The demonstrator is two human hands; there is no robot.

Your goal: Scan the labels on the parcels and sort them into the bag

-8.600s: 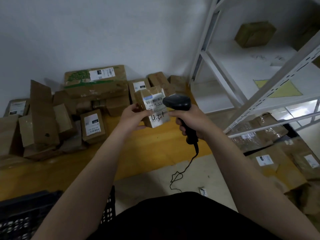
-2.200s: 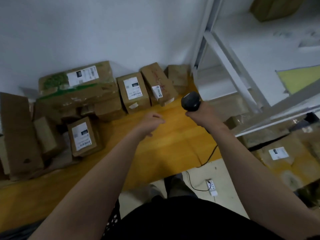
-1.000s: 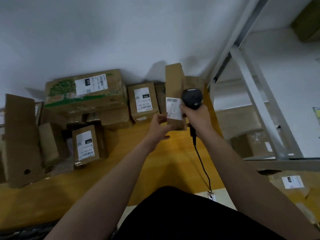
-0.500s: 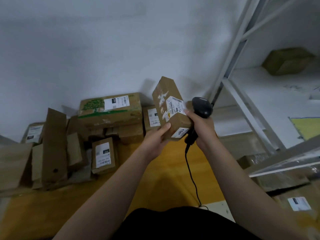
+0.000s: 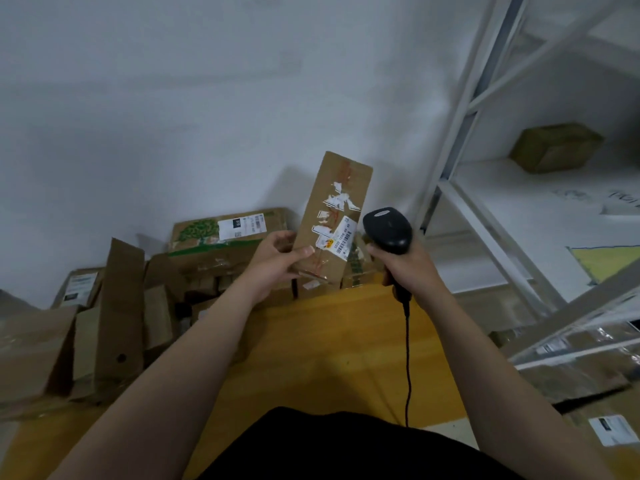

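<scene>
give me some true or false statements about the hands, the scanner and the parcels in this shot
1. The left hand holds a tall cardboard parcel roughly upright. True.
2. The right hand grips a black scanner. True.
3. The scanner is cordless. False: a black cable hangs from its handle.
4. The white shelf holds nothing. False: a cardboard box sits on it.
5. The held parcel bears no label. False: a white barcode label is on the face turned to the camera.
</scene>
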